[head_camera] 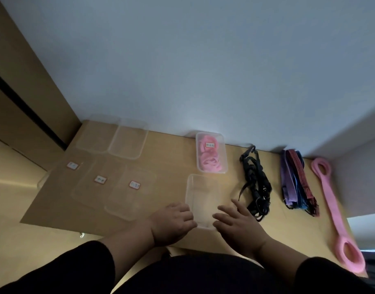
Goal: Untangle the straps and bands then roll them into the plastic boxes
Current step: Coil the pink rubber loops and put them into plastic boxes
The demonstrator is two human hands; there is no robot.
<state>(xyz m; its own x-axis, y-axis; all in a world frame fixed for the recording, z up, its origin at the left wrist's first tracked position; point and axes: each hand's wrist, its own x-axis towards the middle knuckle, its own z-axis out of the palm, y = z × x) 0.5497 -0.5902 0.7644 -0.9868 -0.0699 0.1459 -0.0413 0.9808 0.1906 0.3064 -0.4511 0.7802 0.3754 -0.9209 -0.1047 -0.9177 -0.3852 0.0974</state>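
An empty clear plastic box (200,187) sits on the wooden table (288,225) right in front of me. My left hand (173,223) touches its near left side with curled fingers. My right hand (239,223) lies at its near right side, fingers spread and fairly straight. Behind it stands a lidded box (212,152) filled with pink bands. To the right lie a tangle of black straps (256,187), a bundle of purple, blue and red-striped bands (297,181), and a long pink band (333,211) with loops at both ends.
Three clear lids with small labels (134,185) lie at the left on a brown sheet (55,204). Two more empty clear boxes (128,139) stand at the back left by the wall. The table's right edge runs just past the pink band.
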